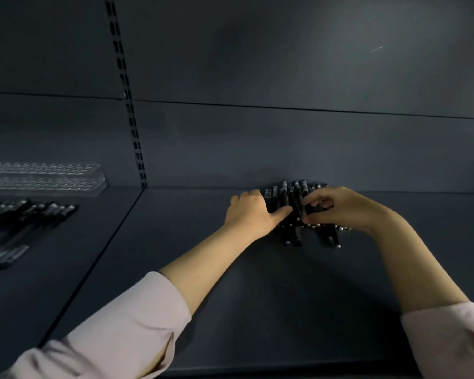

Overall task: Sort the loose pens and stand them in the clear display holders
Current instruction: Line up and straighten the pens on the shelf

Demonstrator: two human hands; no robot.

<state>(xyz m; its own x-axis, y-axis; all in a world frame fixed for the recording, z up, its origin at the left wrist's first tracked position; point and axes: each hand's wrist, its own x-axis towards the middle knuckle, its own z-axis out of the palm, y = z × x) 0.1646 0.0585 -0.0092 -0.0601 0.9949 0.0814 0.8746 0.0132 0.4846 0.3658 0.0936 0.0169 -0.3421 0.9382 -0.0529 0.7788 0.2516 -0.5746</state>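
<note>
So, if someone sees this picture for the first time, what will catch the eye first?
Probably the two bare hands, left hand and right hand, meeting over a heap of loose black pens at the back of the dark grey shelf. Next, far left, the clear plastic display holder, with another row of black pens lying before it.

Near and middle shelf point(230, 310) lies open. Far right, a pen heap point(298, 214) against the back wall point(285, 138) blocks; left, a clear holder point(43, 177) and pens point(25, 222).
</note>
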